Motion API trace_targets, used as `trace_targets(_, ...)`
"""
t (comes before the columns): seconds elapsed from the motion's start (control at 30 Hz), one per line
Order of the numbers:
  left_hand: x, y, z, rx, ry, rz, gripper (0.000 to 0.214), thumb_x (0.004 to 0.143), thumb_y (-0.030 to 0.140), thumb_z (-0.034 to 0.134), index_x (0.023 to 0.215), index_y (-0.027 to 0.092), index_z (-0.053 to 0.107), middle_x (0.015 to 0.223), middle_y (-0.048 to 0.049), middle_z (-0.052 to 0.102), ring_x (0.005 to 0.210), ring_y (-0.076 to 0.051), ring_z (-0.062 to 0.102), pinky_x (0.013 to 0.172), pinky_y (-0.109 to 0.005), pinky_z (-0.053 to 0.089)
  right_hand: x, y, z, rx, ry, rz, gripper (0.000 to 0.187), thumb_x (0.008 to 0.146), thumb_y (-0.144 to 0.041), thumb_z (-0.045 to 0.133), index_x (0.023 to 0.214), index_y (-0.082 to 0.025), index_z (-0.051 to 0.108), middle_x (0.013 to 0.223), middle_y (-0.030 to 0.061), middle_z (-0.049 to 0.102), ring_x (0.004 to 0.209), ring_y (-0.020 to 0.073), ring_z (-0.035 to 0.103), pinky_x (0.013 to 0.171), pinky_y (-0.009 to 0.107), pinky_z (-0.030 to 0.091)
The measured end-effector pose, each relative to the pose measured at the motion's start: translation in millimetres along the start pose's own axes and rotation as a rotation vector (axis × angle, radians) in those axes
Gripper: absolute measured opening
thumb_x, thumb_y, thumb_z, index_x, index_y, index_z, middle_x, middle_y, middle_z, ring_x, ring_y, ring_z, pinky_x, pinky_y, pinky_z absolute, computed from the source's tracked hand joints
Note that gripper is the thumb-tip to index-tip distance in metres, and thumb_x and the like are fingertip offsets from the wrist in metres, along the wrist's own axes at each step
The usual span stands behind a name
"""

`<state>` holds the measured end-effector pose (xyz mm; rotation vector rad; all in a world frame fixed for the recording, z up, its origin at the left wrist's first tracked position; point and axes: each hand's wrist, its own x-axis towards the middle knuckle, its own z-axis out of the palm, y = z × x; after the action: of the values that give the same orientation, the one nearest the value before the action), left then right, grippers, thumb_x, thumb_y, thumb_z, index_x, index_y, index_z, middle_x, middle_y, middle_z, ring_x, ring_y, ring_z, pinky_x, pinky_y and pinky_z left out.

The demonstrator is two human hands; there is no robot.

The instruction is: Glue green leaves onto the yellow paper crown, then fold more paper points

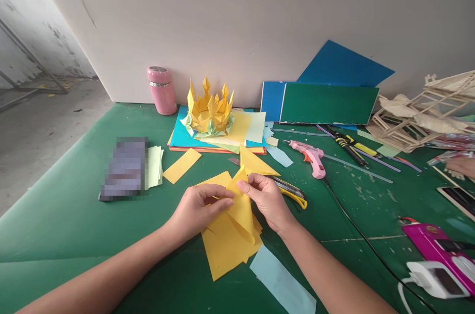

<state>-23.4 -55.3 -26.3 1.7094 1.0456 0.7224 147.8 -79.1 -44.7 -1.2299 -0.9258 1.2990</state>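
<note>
A sheet of yellow paper (240,210), partly folded, is held up between my hands at the table's middle. My right hand (269,201) pinches its upper right edge between thumb and fingers. From the left, my left hand (198,209) grips the same sheet, thumb and forefinger close together at its edge. Beneath lie several loose yellow sheets (218,253). Just behind the hands is a yellow triangle of folded paper (256,161). A yellow utility knife (291,191) lies beside my right hand, partly hidden by it. A pale blue paper strip (284,279) sits nearer me.
A yellow paper crown (210,113) stands on stacked coloured paper (181,130), with a pink flask (162,91) to its left. Rightward are a pink glue gun (309,155) with its cord, pliers (347,145), a wooden stick model (415,111) and a magenta power strip (430,239). Another person's hand (462,165) shows far right.
</note>
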Motion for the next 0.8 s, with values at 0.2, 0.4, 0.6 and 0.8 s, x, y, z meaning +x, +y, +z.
trace_targets(0.2,0.5,-4.3,-0.5,0.039,0.027,0.047,0.017,0.073,0.03,0.062,0.079,0.022,0.076,0.084,-0.0031,0.076,0.078,-0.02,0.069,0.071,-0.028,0.055,-1.0,-3.1,0.9,-0.016,-0.003,-0.004,0.041,0.061,-0.05,0.076,0.056,-0.02,0.05,0.054,-0.0057,0.043,0.054,0.01,0.036,0.053,0.024,0.031)
trace_targets(0.4,0.6,-2.3,-1.7,0.05,0.008,0.049,0.02,0.073,0.028,0.06,0.082,0.022,0.076,0.088,-0.0035,0.076,0.08,-0.021,0.069,0.072,-0.028,0.055,0.2,-7.2,1.6,-0.017,0.016,-0.017,0.036,0.06,-0.051,0.075,0.058,-0.019,0.058,0.053,-0.0051,0.046,0.052,0.0098,0.038,0.053,0.025,0.033)
trace_targets(0.6,1.2,-1.5,-1.3,0.052,0.006,0.016,0.021,0.072,0.027,0.06,0.084,0.023,0.077,0.09,-0.0024,0.077,0.081,-0.021,0.07,0.075,-0.028,0.056,1.5,-5.3,0.8,0.004,0.02,-0.013,0.038,0.059,-0.05,0.077,0.056,-0.019,0.055,0.053,-0.0055,0.045,0.053,0.0097,0.037,0.054,0.025,0.032)
trace_targets(0.8,0.9,-1.6,-2.0,0.05,-0.016,-0.016,0.024,0.073,0.03,0.06,0.088,0.023,0.077,0.092,-0.0023,0.077,0.085,-0.024,0.07,0.077,-0.03,0.056,0.5,-4.8,-0.7,-0.006,0.006,-0.021,0.038,0.061,-0.049,0.077,0.056,-0.02,0.054,0.053,-0.005,0.045,0.054,0.0103,0.038,0.054,0.025,0.032)
